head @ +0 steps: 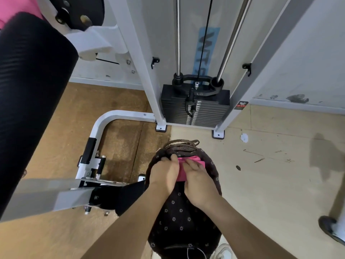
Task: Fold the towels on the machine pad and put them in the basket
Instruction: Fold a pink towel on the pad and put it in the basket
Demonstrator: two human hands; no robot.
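Observation:
A folded pink towel (pixel 195 160) sits at the mouth of the basket (pixel 183 145), which has a woven brown rim and a dark flowered lining. My left hand (pixel 164 171) holds the towel's left edge and my right hand (pixel 197 184) grips it from the right, covering most of it. Both hands are low inside the basket opening. Another pink towel (pixel 15 8) lies at the top left, above the black ribbed machine pad (pixel 31 90).
The white machine frame and the black weight stack (pixel 195 109) stand just beyond the basket. A grey machine arm (pixel 46 195) crosses on the left. Someone's dark shoe (pixel 330 228) is at the right edge. Small debris lies on the pale floor to the right.

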